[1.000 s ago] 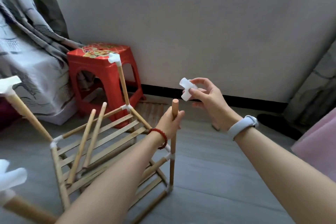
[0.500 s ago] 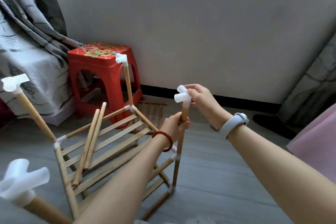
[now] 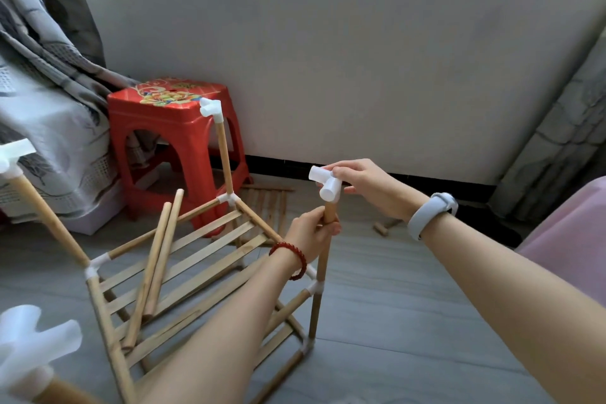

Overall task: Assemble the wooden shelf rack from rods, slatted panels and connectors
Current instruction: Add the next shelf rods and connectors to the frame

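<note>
Your left hand [image 3: 311, 229] is wrapped around the near right upright rod [image 3: 319, 275], fingers curled tight just under its top end. Your right hand [image 3: 364, 187] pinches the white corner connector [image 3: 328, 184] between thumb and fingertips; it sits on the rod tip directly above your left fingers. Whether it is pushed fully home, you cannot tell from here.

Done so far, by the look of it: base frame on the floor, a slatted panel [image 3: 196, 256] fixed at the level below your left wrist, four uprights standing. Far upright [image 3: 224, 157], away beyond your left knuckles, carries its cap connector [image 3: 211, 107]. The two uprights off to the left of your left forearm are capped too, one [image 3: 14, 154] high, one [image 3: 36, 344] close to the lens and blurred.

Left to do, likely: seat this fourth connector, then the top rails. Two loose rods [image 3: 157, 269] lie slanted across the slats, left of your left hand. Another slatted panel [image 3: 267, 203] lies on the floor beyond your fingers.
</note>
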A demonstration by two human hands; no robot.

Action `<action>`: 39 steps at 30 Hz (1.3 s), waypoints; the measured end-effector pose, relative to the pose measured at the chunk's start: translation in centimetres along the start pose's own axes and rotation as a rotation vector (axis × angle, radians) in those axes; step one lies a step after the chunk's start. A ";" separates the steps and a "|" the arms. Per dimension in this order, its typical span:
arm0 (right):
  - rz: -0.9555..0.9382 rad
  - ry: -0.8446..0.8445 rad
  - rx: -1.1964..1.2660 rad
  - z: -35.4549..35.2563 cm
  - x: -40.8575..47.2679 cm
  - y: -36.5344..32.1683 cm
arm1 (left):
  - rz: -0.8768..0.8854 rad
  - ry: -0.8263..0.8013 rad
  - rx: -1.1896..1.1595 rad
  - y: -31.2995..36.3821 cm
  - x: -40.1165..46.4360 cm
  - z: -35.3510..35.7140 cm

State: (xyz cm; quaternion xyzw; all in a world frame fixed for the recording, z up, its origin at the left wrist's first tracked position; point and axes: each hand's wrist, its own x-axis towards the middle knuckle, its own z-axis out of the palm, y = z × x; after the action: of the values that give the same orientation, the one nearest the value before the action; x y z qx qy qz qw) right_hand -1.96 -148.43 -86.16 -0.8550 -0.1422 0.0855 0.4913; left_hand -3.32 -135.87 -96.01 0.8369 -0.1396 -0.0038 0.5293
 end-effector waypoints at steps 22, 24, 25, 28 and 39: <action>0.350 0.250 -0.767 2.7 2.0 -3.4 | -0.114 0.028 0.242 0.8 0.0 -0.2; 0.308 0.277 -0.794 2.8 1.1 -3.4 | -0.172 -0.003 0.355 1.9 -0.5 -1.3; 0.278 0.279 -0.808 2.8 0.7 -3.3 | -0.195 0.002 0.394 2.4 -0.9 -1.9; 0.038 0.403 -0.785 3.1 -0.3 -4.0 | -0.183 0.116 0.559 3.9 -3.1 -5.0; -0.464 0.090 -0.477 14.8 -3.4 -2.4 | 0.152 0.448 1.169 6.4 -16.7 -12.3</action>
State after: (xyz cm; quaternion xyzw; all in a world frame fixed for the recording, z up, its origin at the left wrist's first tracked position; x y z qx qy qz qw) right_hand -9.76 -136.29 -91.51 -0.8937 -0.3272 -0.1019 0.2895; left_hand -18.96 -123.60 -87.33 0.9562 -0.0633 0.2859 -0.0002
